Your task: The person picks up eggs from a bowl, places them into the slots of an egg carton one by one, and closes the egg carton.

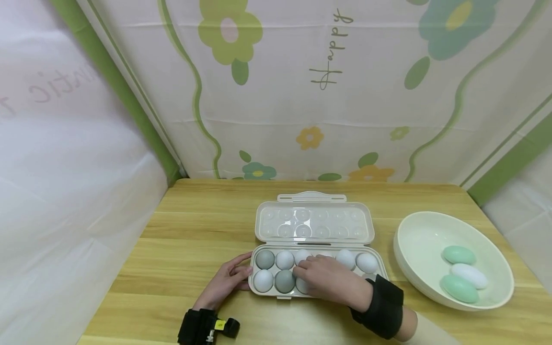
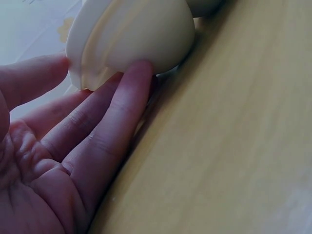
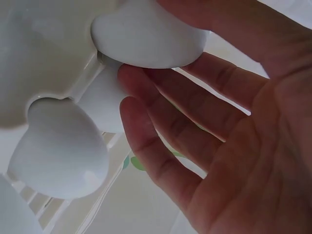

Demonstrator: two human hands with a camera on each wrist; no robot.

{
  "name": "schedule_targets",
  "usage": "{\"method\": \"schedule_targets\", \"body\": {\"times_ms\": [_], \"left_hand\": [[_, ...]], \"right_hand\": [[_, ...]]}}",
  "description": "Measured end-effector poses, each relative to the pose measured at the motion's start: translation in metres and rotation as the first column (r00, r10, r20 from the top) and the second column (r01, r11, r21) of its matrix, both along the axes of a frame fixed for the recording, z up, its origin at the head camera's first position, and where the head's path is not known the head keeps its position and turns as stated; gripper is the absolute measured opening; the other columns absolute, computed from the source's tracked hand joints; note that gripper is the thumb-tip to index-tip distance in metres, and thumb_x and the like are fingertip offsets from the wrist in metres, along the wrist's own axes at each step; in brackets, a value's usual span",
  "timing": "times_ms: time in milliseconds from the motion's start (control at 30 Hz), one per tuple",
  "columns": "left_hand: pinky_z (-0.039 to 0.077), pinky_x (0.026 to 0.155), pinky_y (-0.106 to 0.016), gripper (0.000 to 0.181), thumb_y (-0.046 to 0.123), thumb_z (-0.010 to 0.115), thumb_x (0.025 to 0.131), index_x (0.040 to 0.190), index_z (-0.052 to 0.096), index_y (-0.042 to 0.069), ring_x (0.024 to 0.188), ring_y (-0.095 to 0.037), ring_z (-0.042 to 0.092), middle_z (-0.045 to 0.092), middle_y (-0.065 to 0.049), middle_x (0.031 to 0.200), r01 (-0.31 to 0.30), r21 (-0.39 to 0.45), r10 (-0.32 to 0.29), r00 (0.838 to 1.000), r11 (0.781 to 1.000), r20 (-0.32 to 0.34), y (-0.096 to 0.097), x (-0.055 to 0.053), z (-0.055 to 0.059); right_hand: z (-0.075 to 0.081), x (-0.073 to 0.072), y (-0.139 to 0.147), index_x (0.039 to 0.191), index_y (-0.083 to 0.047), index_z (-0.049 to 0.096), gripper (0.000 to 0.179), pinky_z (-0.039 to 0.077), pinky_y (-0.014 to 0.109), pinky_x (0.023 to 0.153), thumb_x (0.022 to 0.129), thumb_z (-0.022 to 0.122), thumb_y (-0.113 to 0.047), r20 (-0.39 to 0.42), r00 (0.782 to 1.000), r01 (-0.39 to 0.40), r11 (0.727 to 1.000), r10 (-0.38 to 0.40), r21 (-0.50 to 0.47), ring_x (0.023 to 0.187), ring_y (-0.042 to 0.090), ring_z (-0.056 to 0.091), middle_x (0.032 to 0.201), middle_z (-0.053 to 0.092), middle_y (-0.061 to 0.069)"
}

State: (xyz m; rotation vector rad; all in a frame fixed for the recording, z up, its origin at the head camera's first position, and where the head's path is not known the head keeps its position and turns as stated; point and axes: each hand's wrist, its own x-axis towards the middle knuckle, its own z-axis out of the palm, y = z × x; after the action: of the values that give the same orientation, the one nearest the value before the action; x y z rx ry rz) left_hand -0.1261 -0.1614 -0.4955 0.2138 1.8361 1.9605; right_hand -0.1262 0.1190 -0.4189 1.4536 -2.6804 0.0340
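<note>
A cream plastic egg box (image 1: 254, 251) lies with its lid (image 1: 314, 223) folded back. White and grey-green eggs sit upright in its two rows of cups, several of them partly covered by my right hand. That right hand (image 1: 334, 280) reaches over the middle of the box. In the right wrist view, its thumb and fingers hold a white egg (image 3: 146, 36) at a cup, beside another white egg (image 3: 63, 151). Against the box's left end rests my left hand (image 1: 226, 280). Its extended fingers (image 2: 105, 131) touch the cup wall and rim from outside.
To the right stands a large white bowl (image 1: 409, 273) with two mint-green eggs (image 1: 459, 255) and a white egg (image 1: 470, 275) in it. The wooden table (image 1: 181, 239) ends at a flowered curtain (image 1: 276, 105) behind, with white cloth at the sides.
</note>
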Motion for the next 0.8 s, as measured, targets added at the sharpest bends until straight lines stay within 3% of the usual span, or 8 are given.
{"method": "schedule_targets", "body": {"times_ms": [300,533,800], "left_hand": [[0.056,0.076,-0.034,0.055,0.019,0.056,0.092,0.140,0.033,0.003,0.091,-0.028,0.064,0.061,-0.026,0.114,-0.018,-0.012,0.018,1.000,1.000,0.001,0.001,0.000,0.003],[0.057,0.075,-0.034,0.055,0.019,0.056,0.092,0.140,0.033,0.003,0.091,-0.028,0.064,0.061,-0.026,0.113,-0.021,-0.018,0.021,1.000,1.000,0.001,-0.001,0.001,0.004],[0.056,0.076,-0.033,0.056,0.020,0.056,0.092,0.140,0.032,0.003,0.091,-0.028,0.064,0.062,-0.025,0.113,-0.017,-0.021,0.017,1.000,1.000,0.004,-0.001,0.002,0.003]], "right_hand": [[0.015,0.004,0.010,0.091,-0.015,0.057,0.029,0.046,0.024,0.061,0.067,0.074,-0.019,0.017,1.000,-0.006,1.000,0.006,0.010,0.073,0.011,0.051,0.077,0.054,-0.007],[0.035,0.006,0.030,0.098,-0.012,0.060,0.032,0.051,0.032,0.071,0.068,0.074,-0.015,0.044,0.999,0.028,0.998,-0.030,0.055,0.081,0.016,0.057,0.085,0.061,-0.002],[0.048,0.004,0.069,0.096,-0.010,0.060,0.034,0.049,0.030,0.060,0.066,0.077,-0.013,0.099,0.986,0.128,0.991,-0.132,0.044,0.071,0.015,0.054,0.081,0.059,-0.001]]}}
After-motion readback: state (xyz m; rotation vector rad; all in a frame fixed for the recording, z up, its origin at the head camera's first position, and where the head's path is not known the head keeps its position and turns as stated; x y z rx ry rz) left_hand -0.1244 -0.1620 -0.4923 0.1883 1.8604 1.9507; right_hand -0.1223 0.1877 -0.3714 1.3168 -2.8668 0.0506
